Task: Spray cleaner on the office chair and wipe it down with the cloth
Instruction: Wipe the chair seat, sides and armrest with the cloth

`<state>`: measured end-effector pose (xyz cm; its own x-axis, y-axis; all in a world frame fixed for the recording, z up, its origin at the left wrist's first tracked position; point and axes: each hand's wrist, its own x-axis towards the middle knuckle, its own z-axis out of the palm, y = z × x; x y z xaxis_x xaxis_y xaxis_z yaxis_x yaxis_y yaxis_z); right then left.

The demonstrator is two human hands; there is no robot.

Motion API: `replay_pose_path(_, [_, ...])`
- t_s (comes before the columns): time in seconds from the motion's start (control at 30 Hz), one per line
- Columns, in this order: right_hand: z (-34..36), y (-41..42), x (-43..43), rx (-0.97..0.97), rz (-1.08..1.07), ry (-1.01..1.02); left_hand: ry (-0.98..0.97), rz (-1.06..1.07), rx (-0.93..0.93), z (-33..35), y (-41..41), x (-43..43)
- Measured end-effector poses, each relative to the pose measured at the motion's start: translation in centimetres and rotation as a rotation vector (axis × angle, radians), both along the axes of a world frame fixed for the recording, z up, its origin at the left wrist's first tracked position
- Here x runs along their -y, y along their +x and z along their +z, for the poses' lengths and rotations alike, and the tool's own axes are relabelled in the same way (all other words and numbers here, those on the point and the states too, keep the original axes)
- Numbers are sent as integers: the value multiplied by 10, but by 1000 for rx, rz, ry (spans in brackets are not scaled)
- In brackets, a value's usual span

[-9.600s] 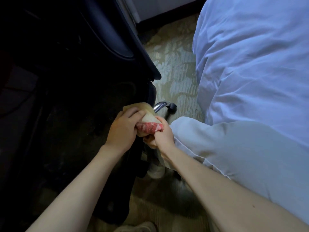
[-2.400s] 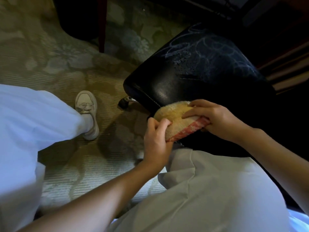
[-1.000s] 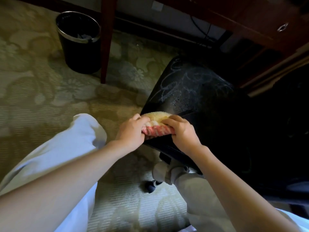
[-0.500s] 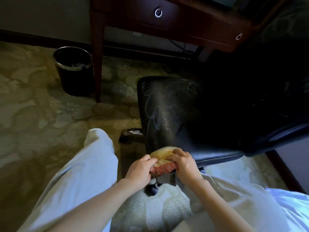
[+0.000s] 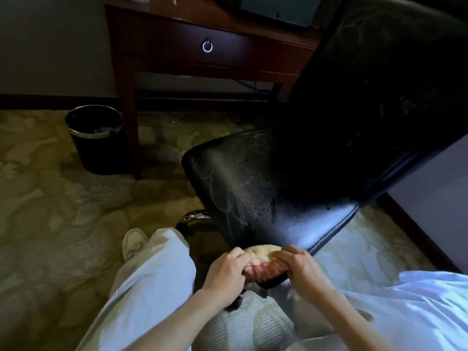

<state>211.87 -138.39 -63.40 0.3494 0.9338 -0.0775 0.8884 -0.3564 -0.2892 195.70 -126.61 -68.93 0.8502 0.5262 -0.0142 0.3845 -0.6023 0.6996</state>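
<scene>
The black office chair [image 5: 266,193] stands in front of me, its seat streaked with wipe marks and spray droplets and its tall backrest dark at the upper right. A folded yellow cloth with a red striped edge [image 5: 263,262] lies bunched against the seat's near front edge. My left hand [image 5: 228,272] grips the cloth's left end and my right hand [image 5: 296,267] grips its right end. No spray bottle is in view.
A dark wooden desk with a ring-pull drawer [image 5: 207,46] stands behind the chair. A black waste bin [image 5: 98,140] sits left of the desk leg on the patterned carpet. My pale trouser legs and a white shoe [image 5: 133,243] fill the foreground. A chrome chair leg [image 5: 195,216] pokes out left.
My view has pulled back and up, bringing the desk and backrest into sight. Both hands stayed on the cloth, which slid to the seat's near front corner.
</scene>
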Motion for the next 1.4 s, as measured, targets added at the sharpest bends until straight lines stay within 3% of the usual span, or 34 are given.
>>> replay_pose_path(0.2, [7,33,-46,140,11,199,253,23,170,19,30,-59])
replay_pose_path(0.37, [6,80,-86,212,-31,249,388,-24,199,33,87,-113])
replay_pose_path(0.6, [-26,130,-129,171,-263,175,430,-46,27,23,164,-154])
replay_pose_path(0.77, [-47,122,-133,114,-326,134,491,-54,-59,1,165,-143])
replay_pose_path(1.03, [-35,91,-108,69,-273,-18,438,-111,-172,10,132,-117])
replay_pose_path(1.3, [-34,24,-44,36,-195,-137,217,-84,-214,-13,59,-41])
replay_pose_path(1.4, [-33,2,-33,119,-140,-247,130,-65,-180,-20,38,-25])
